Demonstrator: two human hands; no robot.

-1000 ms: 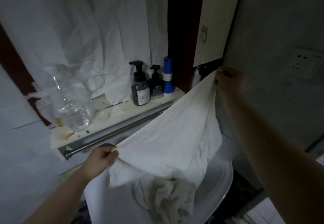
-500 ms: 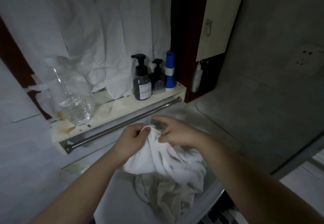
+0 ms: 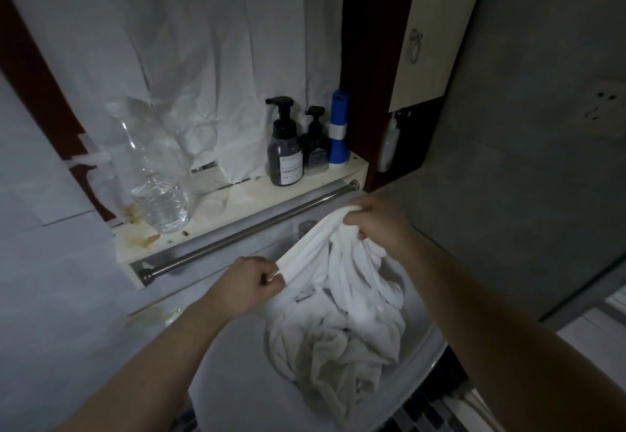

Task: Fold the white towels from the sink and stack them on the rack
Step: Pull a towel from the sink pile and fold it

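**A:** What are the fingers doing?

**B:** The fingers point(image 3: 271, 278) of the left hand point(image 3: 249, 284) are curled tight, with the thumb pressed over them. They pinch one end of the hem of a white terry-cloth towel point(image 3: 342, 269). The right hand point(image 3: 376, 220) curls its fingers point(image 3: 354, 221) round the other end of that hem, higher and farther back.

**A:** And the towel itself?

**B:** The hem runs taut between the two fists, sloping up from left to right. The rest hangs bunched under the right hand and drops onto a heap of crumpled white towels point(image 3: 332, 360) lying in the white ceramic sink point(image 3: 425, 360). I cannot tell where the held cloth ends and the heap begins.

**A:** Where is the rack?

**B:** On the wall just behind the hands is a cream wall rack point(image 3: 203, 228), stained brownish at its left end, with a round steel rail point(image 3: 250, 233) along its front. The right hand is near the rail's right end, apart from it.

**A:** What stands on it?

**B:** At the left is a clear plastic bottle point(image 3: 152, 174) with a little water in it. At the right a tall dark pump bottle point(image 3: 284, 150), a smaller dark pump bottle point(image 3: 315, 147) and a blue-and-white cylinder point(image 3: 338, 137) stand side by side. A creased white curtain point(image 3: 203, 59) hangs behind them, and a cream cabinet door point(image 3: 437, 35) with a ring pull is up at the right.
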